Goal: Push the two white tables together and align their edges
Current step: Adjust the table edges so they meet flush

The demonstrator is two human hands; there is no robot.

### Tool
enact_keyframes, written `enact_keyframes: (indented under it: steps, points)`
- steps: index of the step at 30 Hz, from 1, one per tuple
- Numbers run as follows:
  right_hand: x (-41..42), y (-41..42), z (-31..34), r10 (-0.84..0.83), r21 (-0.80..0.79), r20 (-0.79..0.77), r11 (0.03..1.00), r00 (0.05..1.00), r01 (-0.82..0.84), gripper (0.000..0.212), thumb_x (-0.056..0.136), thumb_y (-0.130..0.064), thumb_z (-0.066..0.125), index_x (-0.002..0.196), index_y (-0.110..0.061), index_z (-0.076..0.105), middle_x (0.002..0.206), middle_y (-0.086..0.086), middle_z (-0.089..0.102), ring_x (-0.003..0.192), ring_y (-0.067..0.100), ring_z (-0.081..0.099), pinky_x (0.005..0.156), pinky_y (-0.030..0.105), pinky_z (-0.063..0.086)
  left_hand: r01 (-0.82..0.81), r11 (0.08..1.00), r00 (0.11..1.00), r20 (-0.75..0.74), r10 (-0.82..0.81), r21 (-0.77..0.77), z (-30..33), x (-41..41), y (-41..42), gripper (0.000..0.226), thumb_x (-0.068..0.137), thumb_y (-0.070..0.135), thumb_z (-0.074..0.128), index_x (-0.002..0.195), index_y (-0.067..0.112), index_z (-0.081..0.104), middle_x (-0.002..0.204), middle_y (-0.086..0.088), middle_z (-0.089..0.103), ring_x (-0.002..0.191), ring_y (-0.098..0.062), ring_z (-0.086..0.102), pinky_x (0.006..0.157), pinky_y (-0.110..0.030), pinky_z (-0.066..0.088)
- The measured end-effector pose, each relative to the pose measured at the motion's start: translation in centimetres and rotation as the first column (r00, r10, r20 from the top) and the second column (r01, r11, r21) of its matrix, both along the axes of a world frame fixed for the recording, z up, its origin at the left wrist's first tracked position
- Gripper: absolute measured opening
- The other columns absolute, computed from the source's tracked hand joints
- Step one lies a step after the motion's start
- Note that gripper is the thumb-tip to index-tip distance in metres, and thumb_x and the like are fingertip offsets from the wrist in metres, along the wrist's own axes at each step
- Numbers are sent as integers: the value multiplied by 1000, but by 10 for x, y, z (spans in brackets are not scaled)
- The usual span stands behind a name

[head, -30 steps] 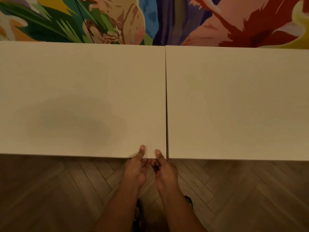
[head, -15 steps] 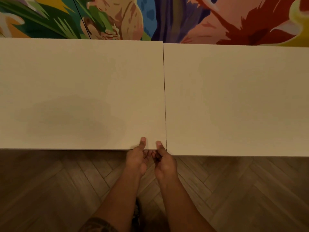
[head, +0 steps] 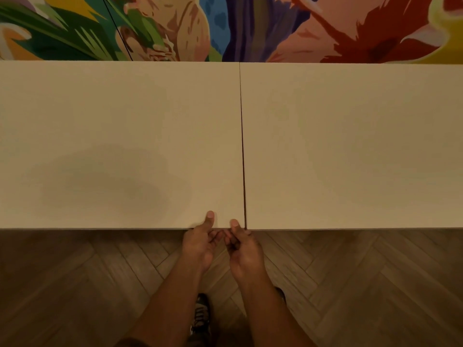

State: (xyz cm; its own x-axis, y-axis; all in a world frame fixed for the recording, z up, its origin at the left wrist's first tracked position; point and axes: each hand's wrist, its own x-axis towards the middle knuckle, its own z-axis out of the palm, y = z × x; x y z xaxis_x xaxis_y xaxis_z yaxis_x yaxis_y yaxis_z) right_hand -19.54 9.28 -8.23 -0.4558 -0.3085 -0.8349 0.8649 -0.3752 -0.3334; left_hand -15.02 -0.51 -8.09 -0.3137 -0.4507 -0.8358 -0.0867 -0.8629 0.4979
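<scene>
Two white tables stand side by side against the wall, the left table [head: 112, 126] and the right table [head: 350, 136]. Only a thin dark seam separates them. Their near edges look level with each other, and their far edges are almost level. My left hand [head: 200, 244] and my right hand [head: 244, 249] both grip the left table's near edge at its right corner. Both thumbs lie on top and the fingers curl underneath. My right thumb sits just left of the seam.
A colourful painted wall [head: 250, 26] runs directly behind both tables, with a thin black cable [head: 117, 28] slanting across it. Dark herringbone wood floor [head: 363, 284] lies on my side. My shoes [head: 200, 319] are below, between my forearms.
Half a second ago the left table's near edge sat slightly farther back than the right table's. Now the two near edges line up. Both hands kept their grip at the corner.
</scene>
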Motion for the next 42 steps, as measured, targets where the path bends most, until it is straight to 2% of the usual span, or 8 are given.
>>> enact_keyframes:
  steps: [3, 9, 15, 28, 33, 36, 39, 42]
  points:
    - [-7, 3, -1, 79, 8, -15, 997, 997, -79, 15, 88, -1, 79, 100, 6, 74, 94, 11, 73, 84, 20, 70, 79, 30, 60, -8, 1000, 1000, -23, 9, 18, 2, 1, 0, 28, 90, 23, 77, 106, 2, 70, 82, -11, 75, 76, -22, 70, 62, -30, 62]
    - [-5, -12, 2, 31, 57, -43, 998, 999, -28, 61, 77, -9, 92, 130, 6, 66, 128, 22, 73, 113, 31, 72, 97, 38, 60, -55, 998, 998, -38, 57, 38, 3, -2, 6, 30, 87, 26, 81, 102, 2, 70, 65, -7, 70, 65, -20, 67, 56, -28, 63]
    - [-1, -9, 2, 10, 57, -64, 998, 998, -6, 50, 83, -4, 87, 125, 3, 61, 109, 17, 69, 86, 21, 65, 79, 32, 60, -41, 999, 997, -60, 41, 3, 4, 1, 8, 22, 92, 23, 76, 98, 3, 68, 55, -4, 64, 55, -17, 62, 55, -29, 63]
    - [1, -6, -8, 28, 56, -98, 998, 995, -23, 43, 83, -4, 87, 117, -7, 61, 88, 9, 70, 82, 19, 66, 96, 39, 57, -32, 999, 999, -41, 32, 12, 4, 4, 9, 28, 90, 25, 78, 101, 1, 69, 54, -4, 71, 55, -16, 68, 55, -27, 63]
    - [-6, 16, -10, 93, -7, -138, 995, 986, -95, 70, 82, -25, 86, 137, 11, 62, 113, 27, 74, 102, 31, 68, 112, 48, 52, -71, 996, 989, -127, 78, 59, 3, 4, 23, 33, 88, 31, 78, 109, 5, 71, 84, -9, 79, 69, -17, 74, 62, -26, 64]
    - [-39, 51, -5, -67, 58, -206, 995, 976, 80, 68, 79, -52, 77, 127, -6, 66, 76, 3, 59, 81, 21, 57, 101, 44, 54, 16, 989, 979, -202, 14, 149, 7, -17, 60, 31, 92, 28, 73, 117, 11, 72, 102, -2, 77, 87, -15, 73, 75, -26, 60]
    - [-94, 101, 0, -243, 136, -294, 947, 925, 292, 71, 92, -65, 62, 144, -17, 61, 121, 4, 71, 120, 22, 64, 117, 46, 46, 76, 977, 976, -214, -33, 197, 10, -48, 97, 45, 82, 23, 83, 122, 6, 72, 122, -8, 74, 105, -19, 69, 89, -28, 59]
    - [-146, 136, 3, -280, 189, -316, 917, 906, 350, 63, 95, -61, 64, 143, -20, 62, 137, 6, 71, 123, 25, 69, 114, 47, 50, 74, 965, 979, -203, -22, 251, 13, -74, 114, 32, 82, 17, 85, 111, 8, 75, 128, -11, 73, 107, -21, 68, 97, -34, 57]
